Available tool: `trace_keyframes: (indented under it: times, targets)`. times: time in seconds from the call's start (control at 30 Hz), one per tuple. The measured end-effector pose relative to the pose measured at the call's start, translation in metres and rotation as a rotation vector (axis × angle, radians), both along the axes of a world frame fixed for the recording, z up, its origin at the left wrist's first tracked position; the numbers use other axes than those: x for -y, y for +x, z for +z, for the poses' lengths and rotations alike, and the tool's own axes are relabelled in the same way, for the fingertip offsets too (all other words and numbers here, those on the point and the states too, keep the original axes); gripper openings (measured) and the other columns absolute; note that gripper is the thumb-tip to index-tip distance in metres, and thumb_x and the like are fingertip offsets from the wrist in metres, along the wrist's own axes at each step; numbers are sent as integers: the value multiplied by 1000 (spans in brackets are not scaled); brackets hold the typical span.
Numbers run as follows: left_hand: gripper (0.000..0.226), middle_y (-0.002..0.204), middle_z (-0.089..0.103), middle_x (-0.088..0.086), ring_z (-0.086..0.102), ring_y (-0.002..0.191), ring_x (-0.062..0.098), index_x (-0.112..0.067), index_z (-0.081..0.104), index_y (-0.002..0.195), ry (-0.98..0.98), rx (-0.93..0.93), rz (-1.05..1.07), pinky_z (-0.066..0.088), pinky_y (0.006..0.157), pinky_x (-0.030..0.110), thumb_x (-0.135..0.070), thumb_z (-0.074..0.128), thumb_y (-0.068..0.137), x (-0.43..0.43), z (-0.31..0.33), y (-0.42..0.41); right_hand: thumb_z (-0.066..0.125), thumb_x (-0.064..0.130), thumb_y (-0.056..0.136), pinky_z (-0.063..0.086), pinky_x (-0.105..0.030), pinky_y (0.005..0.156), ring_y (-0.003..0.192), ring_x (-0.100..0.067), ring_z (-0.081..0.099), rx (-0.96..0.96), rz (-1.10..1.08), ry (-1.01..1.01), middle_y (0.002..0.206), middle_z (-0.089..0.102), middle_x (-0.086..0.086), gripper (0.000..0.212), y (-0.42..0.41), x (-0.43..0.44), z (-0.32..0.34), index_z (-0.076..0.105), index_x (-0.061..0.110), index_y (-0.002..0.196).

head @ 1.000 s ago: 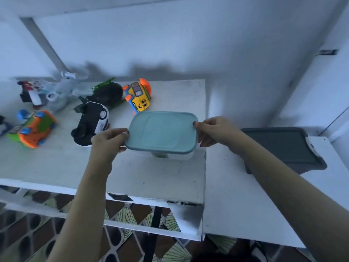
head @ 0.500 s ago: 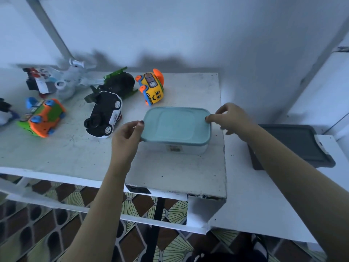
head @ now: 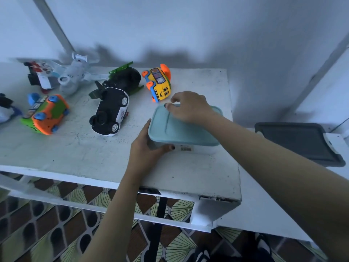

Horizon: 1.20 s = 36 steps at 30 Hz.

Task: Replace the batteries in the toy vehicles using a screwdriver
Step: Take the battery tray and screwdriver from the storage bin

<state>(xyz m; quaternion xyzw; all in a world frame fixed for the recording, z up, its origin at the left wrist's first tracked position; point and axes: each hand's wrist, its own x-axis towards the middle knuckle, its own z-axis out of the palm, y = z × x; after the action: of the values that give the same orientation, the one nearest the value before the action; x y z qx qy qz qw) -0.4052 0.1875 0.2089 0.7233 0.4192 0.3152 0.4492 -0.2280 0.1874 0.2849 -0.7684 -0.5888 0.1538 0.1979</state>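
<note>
Head view: the only print on the container (head: 170,146) is a small rectangular sticker (head: 187,148) on its pale, see-through front wall, and its writing is too small to read. The teal lid (head: 181,127) is smooth matt plastic, a rounded rectangle with a raised inner panel. The yellow bus (head: 159,85) has a cartoon face on its front and picture stickers in its windows. No words can be made out on it.

The left hand (head: 145,148) grips the container's near-left corner, with the thumb lying along the front wall just beside the sticker. The right hand (head: 188,108) lies over the far side of the lid, its fingers curled onto the far-left rim. The two hands are apart, one at each end of the box.

The toy vehicles lie on the scuffed, speckled white table (head: 85,154), left of and behind the container. The bus is on its side just beyond the lid. A glossy black-and-white car (head: 111,112) lies tipped over, and a black helicopter (head: 123,80) with green blades sits behind it. Further left are an orange-and-green car (head: 45,114) with blue wheels and a white plane (head: 75,76).

To the right, on a lower white surface (head: 264,205), sits a dark grey box (head: 298,142) with a flat, rimmed lid.
</note>
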Motion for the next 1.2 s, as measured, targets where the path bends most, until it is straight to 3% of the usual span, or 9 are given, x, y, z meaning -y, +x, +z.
trace_keyframes:
  times: [0.13, 0.3, 0.37, 0.47, 0.63, 0.9, 1.07, 1.13, 1.2]
  targets:
    - [75, 117, 65, -22, 60, 112, 3, -50, 51, 123, -19, 38, -18, 50, 97, 38, -49, 78, 53, -1, 2, -1, 43, 54, 94, 25, -47, 107, 111, -21, 51, -164, -26, -90, 116, 61, 4, 42, -10, -15, -3, 61, 22, 114]
    - [83, 120, 66, -15, 61, 114, 8, -34, 54, 133, -27, 69, -25, 49, 98, 45, -43, 80, 54, -2, 3, -2, 45, 56, 92, 24, -45, 107, 99, -23, 43, -358, -54, -210, 106, 56, -1, 46, -9, -17, 6, 59, 21, 119]
    - [87, 122, 65, -15, 60, 116, 7, -32, 52, 136, -32, 70, -19, 49, 99, 43, -41, 81, 54, -2, 3, -2, 48, 49, 94, 38, -37, 94, 91, -21, 51, -487, -37, -203, 94, 54, -4, 48, -8, -19, 10, 59, 8, 117]
    - [96, 124, 64, -15, 58, 117, 5, -29, 46, 142, -52, 58, -8, 49, 100, 40, -42, 81, 53, -3, 2, -2, 53, 37, 96, 40, -27, 70, 80, -20, 51, -622, -49, -235, 94, 54, -9, 47, -7, -21, 12, 53, 3, 128]
    - [105, 130, 62, -8, 57, 121, 9, -23, 41, 147, -60, 38, -4, 49, 101, 44, -47, 82, 53, -4, 2, -2, 63, 33, 88, 46, -41, 99, 106, -29, 62, -706, -93, -196, 117, 64, -15, 40, -5, -21, 4, 62, 10, 121]
    - [75, 113, 70, -15, 63, 109, 9, -29, 60, 127, -26, 18, -17, 51, 94, 47, -48, 79, 56, -4, 1, -3, 57, 12, 90, 46, -30, 74, 83, -25, 57, -835, -122, -141, 97, 60, -14, 32, -5, -13, 13, 60, -1, 120]
    - [68, 106, 72, -14, 65, 103, 10, -34, 64, 117, -37, 5, 11, 52, 91, 48, -49, 78, 52, -3, 1, -3, 59, 16, 90, 47, -30, 74, 82, -24, 58, -990, -121, -56, 94, 62, -12, 29, 0, -8, 20, 64, 2, 115]
    - [79, 105, 71, -14, 65, 102, 8, -32, 59, 126, -28, -6, 21, 52, 91, 46, -50, 78, 51, -3, 2, -3, 62, 17, 90, 46, -32, 80, 85, -23, 59, -1024, -107, 14, 95, 63, -11, 23, 0, -5, 20, 66, 4, 108]
    - [103, 98, 70, -15, 63, 97, 1, -31, 36, 148, -16, -26, 15, 52, 91, 35, -42, 84, 57, -4, 2, -2, 65, 19, 88, 47, -35, 92, 92, -28, 63, -1101, -84, 108, 100, 67, -13, 25, 1, -4, 22, 68, 1, 106]
